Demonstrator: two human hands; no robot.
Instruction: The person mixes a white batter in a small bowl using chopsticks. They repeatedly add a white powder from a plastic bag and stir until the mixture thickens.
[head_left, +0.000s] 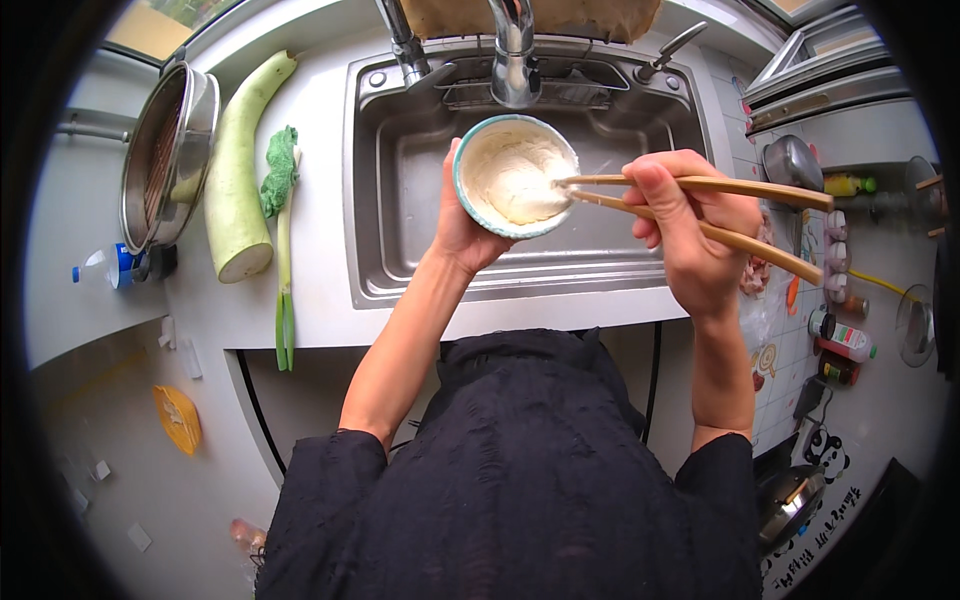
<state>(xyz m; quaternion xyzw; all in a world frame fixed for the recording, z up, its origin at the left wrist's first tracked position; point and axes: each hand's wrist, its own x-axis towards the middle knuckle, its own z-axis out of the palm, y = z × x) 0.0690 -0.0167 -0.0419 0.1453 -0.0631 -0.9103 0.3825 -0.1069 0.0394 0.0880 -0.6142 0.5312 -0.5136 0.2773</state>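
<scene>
My left hand (469, 229) holds a bowl (466, 196) with a blue-green rim over a stainless-steel sink (420, 266). Inside the bowl lies a pale, thick, batter-like mixture (517, 176). A pair of wooden chopsticks (750, 187) is gripped in my right hand (690, 217), and their tips touch the mixture near the bowl's right side. The bowl is tilted a little, so its inside shows. Above it stands a chrome faucet (515, 67). My left fingers are partly hidden behind the bowl.
On the counter left of the sink lie a long pale-green gourd (240, 172), a green onion (283, 247) with a green cloth-like piece (280, 169), and a steel steamer pot (199, 150). Raw meat (756, 259) and several bottles (847, 340) are at the right. A plastic bottle (105, 266) is far left.
</scene>
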